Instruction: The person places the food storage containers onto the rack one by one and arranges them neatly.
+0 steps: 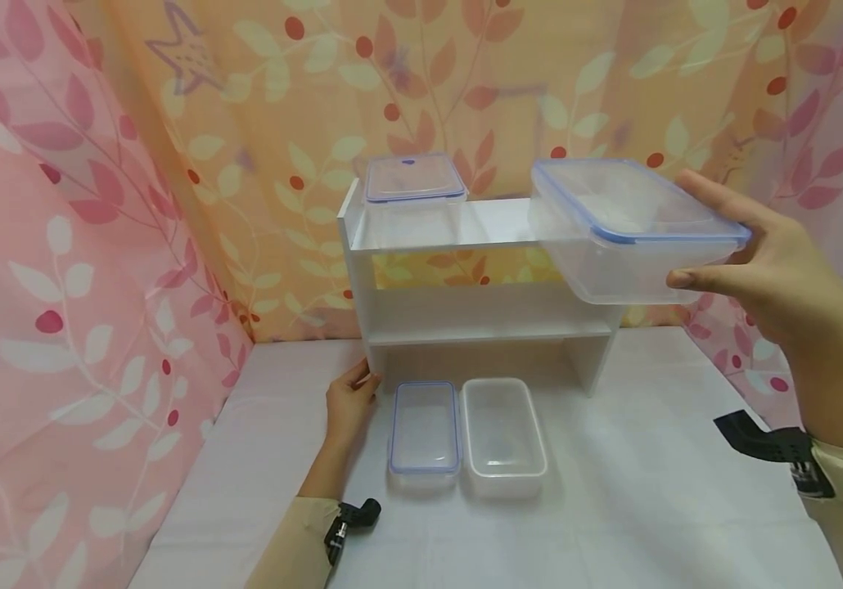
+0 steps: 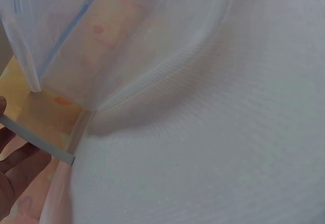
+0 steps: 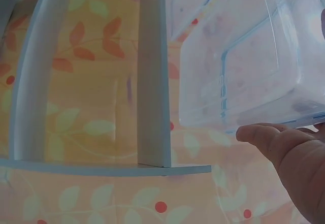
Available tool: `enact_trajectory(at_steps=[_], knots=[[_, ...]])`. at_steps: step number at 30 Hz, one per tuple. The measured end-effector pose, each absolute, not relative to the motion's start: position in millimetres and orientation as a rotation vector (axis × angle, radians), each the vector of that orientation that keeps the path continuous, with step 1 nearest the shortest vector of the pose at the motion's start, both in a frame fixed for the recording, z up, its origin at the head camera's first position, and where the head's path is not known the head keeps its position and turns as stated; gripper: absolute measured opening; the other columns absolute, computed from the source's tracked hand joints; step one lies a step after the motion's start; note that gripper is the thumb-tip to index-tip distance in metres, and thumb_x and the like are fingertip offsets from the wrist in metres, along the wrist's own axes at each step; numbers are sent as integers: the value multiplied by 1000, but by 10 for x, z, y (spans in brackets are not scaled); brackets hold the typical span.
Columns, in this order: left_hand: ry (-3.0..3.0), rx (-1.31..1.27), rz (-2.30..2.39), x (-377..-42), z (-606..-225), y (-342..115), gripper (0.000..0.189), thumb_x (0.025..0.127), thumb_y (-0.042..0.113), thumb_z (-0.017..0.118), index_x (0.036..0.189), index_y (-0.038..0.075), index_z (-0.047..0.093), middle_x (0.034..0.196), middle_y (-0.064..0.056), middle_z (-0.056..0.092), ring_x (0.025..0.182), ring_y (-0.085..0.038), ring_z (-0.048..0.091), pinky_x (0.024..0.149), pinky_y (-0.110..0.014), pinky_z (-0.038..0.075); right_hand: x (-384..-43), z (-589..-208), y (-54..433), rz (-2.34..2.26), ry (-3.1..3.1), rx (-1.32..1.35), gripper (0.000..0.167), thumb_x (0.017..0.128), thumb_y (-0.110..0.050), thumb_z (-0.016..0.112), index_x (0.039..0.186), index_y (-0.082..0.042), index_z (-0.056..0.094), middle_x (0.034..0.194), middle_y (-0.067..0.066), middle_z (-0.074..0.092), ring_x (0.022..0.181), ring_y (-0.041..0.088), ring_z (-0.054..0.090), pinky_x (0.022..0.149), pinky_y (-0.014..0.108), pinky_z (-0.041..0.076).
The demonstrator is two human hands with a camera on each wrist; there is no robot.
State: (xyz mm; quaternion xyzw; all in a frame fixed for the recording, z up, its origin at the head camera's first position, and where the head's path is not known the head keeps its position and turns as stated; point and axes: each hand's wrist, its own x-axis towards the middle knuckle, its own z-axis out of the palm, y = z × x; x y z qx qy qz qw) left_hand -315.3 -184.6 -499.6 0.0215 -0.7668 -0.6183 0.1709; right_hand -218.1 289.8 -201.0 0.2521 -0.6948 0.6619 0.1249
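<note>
My right hand (image 1: 782, 270) grips a large clear plastic food container (image 1: 635, 262) with a blue-rimmed lid, thumb on its near side and fingers at the back. It is held in front of the right end of the white shelf's top board (image 1: 498, 221). In the right wrist view the container (image 3: 244, 76) is beside the shelf frame (image 3: 152, 76). Low at the shelf's left side, my left hand (image 1: 351, 401) pinches the edge of the side panel. The left wrist view shows the fingers (image 2: 30, 168) on one side of the panel's thin edge (image 2: 45, 145), the thumb tip on the other.
A smaller lidded container (image 1: 414, 200) stands at the top board's left end. On the white-covered table (image 1: 650, 483), before the shelf, sit a blue-rimmed lidded container (image 1: 425, 429) and a white-rimmed container (image 1: 504, 429) side by side. Patterned curtains (image 1: 259, 164) hang behind and at both sides.
</note>
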Motion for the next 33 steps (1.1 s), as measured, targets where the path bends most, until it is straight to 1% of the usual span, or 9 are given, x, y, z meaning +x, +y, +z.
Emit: enact_trajectory(at_steps=[7, 9, 13, 17, 20, 23, 26, 28, 33], knots=[[-2178, 64, -1760, -3159, -5001, -1845, 43, 96, 16, 74, 138, 12, 65, 135, -6, 68, 113, -25, 71, 76, -30, 63, -2304, -1955, 2877, 1979, -2051, 701, 88, 83, 24, 68, 157, -17, 44, 143, 6, 52, 108, 15, 66, 81, 18, 59], [-2182, 62, -1757, -3162, -5004, -1846, 44, 96, 16, 73, 139, 12, 65, 135, -6, 68, 113, -25, 71, 76, -31, 63, -2336, -1941, 2865, 1999, -2055, 695, 88, 84, 24, 68, 157, -18, 44, 149, 9, 47, 107, 14, 67, 82, 17, 59], [-2180, 52, -1754, -3160, -5010, -1852, 44, 96, 16, 73, 139, 11, 65, 135, -6, 68, 113, -25, 71, 76, -34, 64, -2407, -1914, 2832, 2023, -2071, 701, 86, 86, 21, 68, 158, -20, 43, 164, 6, 32, 112, 12, 64, 84, 15, 57], [-2172, 39, -1760, -3157, -5006, -1860, 44, 96, 14, 73, 139, 10, 65, 134, -8, 68, 112, -26, 71, 79, -39, 64, -2484, -1903, 2807, 2015, -2085, 702, 85, 86, 19, 69, 157, -19, 43, 167, 2, 28, 114, 12, 61, 85, 15, 57], [-2173, 36, -1760, -3157, -4993, -1856, 44, 96, 14, 74, 139, 11, 65, 134, -8, 68, 112, -26, 71, 79, -37, 64, -2547, -1893, 2786, 2021, -2076, 697, 84, 86, 19, 69, 157, -18, 44, 169, -1, 23, 118, 12, 58, 85, 13, 56], [-2177, 44, -1756, -3153, -4981, -1848, 44, 96, 15, 73, 139, 11, 65, 135, -9, 68, 113, -27, 71, 77, -32, 63, -2616, -1885, 2760, 2047, -2055, 709, 84, 85, 19, 69, 157, -17, 44, 172, -5, 13, 122, 12, 55, 87, 13, 55], [-2177, 45, -1755, -3140, -4967, -1839, 44, 96, 14, 73, 140, 9, 64, 136, -12, 67, 114, -29, 70, 77, -32, 63, -2673, -1893, 2742, 2076, -2038, 700, 85, 85, 19, 69, 157, -18, 44, 172, -4, 11, 118, 13, 56, 85, 13, 56], [-2179, 44, -1758, -3136, -4968, -1837, 45, 97, 13, 73, 140, 8, 63, 137, -12, 66, 114, -30, 70, 78, -31, 63, -2709, -1900, 2731, 2077, -2031, 687, 84, 86, 18, 70, 156, -19, 45, 171, -2, 12, 112, 13, 56, 81, 11, 55], [-2179, 58, -1766, -3138, -4987, -1830, 44, 96, 16, 74, 139, 10, 65, 136, -8, 67, 113, -27, 71, 74, -26, 62, -2794, -1895, 2696, 2019, -2047, 656, 77, 87, 12, 73, 154, -17, 48, 163, 6, 26, 113, 18, 50, 75, 13, 54]])
